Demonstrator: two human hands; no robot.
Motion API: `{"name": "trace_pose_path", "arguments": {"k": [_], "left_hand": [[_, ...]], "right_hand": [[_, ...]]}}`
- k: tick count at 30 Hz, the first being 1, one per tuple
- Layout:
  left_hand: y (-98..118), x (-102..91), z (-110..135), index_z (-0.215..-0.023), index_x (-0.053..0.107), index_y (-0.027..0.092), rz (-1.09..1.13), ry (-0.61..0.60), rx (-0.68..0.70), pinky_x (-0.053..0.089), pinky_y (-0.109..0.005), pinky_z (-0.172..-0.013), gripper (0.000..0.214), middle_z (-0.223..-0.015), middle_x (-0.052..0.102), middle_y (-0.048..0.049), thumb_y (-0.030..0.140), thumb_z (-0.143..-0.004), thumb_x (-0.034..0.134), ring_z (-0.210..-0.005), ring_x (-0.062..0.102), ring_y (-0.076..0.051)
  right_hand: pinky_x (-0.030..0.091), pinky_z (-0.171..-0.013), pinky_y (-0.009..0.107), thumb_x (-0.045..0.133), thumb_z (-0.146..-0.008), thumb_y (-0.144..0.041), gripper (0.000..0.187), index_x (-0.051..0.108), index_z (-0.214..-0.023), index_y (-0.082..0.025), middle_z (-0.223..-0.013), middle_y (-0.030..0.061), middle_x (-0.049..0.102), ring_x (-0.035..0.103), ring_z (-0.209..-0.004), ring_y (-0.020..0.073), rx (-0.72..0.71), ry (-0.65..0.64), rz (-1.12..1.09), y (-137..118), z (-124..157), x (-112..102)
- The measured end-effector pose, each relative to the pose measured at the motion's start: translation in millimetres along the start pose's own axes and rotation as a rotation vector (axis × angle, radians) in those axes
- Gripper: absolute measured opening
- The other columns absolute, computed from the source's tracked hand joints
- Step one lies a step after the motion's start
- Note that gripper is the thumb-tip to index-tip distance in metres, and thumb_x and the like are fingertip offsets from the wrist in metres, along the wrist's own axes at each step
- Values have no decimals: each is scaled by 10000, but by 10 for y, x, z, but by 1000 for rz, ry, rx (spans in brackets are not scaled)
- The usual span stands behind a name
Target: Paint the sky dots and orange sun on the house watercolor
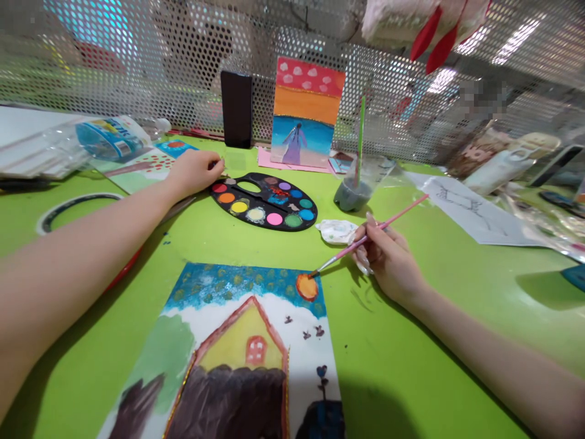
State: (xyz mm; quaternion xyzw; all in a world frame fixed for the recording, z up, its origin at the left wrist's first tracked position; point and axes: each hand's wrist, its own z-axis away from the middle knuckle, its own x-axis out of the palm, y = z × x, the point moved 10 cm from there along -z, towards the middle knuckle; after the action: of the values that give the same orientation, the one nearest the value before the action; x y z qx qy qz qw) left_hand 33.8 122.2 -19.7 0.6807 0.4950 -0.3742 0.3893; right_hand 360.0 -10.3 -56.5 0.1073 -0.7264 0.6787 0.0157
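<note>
My right hand (388, 259) grips a pink paintbrush (397, 212) near its ferrule. The dark brush tip touches the upper edge of an orange sun (306, 286) in a painting (256, 347) of a yellow house, a tree and a blue sky. My left hand (196, 169) rests past the painting with its fingers curled in, close to the left end of a black oval palette (256, 200). What those fingers hold, if anything, is hidden. Round wells of several colours fill the palette. Just left of my right hand lies a crumpled white tissue (337, 231).
A plastic cup of grey water (353, 194) holds a green-handled brush (361, 137). Behind stand a small striped painting (307, 110) and a black phone (236, 110) against a perforated metal screen. A plastic bottle (114, 137) lies left; a sketch sheet (479, 210) lies right.
</note>
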Motion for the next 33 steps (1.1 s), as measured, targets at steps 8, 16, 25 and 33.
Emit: {"name": "trace_pose_path", "arguments": {"k": [8,16,25,33], "left_hand": [[0,-4,-2,-574,386,216,-6,-1,-9,236,-333,-558,303,-555,450,-29,363,-838,404,-580,455,-187],[-7,0,1,-576,395,219,-17,-12,-13,254,-329,-559,297,-560,483,-32,370,-832,411,-590,472,-190],[14,-1,-3,-572,338,218,6,-8,8,234,-328,-545,304,-542,436,-25,360,-835,395,-544,409,-170],[29,-11,10,-576,321,211,10,-19,7,230,-323,-558,311,-547,378,-5,342,-847,401,-542,361,-146]], "right_hand": [[323,-320,186,732,-740,-475,341,630,-626,-170,-411,-41,477,404,-330,63,-17,28,-7,-15,-1,-45],[321,-310,193,724,-738,-471,340,629,-612,-170,-402,-42,459,391,-321,67,5,36,-11,-11,-7,-45],[325,-309,175,733,-734,-455,332,640,-603,-163,-397,-42,464,397,-312,54,-18,26,-30,-39,11,-33],[328,-303,178,741,-719,-447,333,634,-587,-160,-391,-40,463,394,-307,56,-21,31,-34,-54,9,-20]]}}
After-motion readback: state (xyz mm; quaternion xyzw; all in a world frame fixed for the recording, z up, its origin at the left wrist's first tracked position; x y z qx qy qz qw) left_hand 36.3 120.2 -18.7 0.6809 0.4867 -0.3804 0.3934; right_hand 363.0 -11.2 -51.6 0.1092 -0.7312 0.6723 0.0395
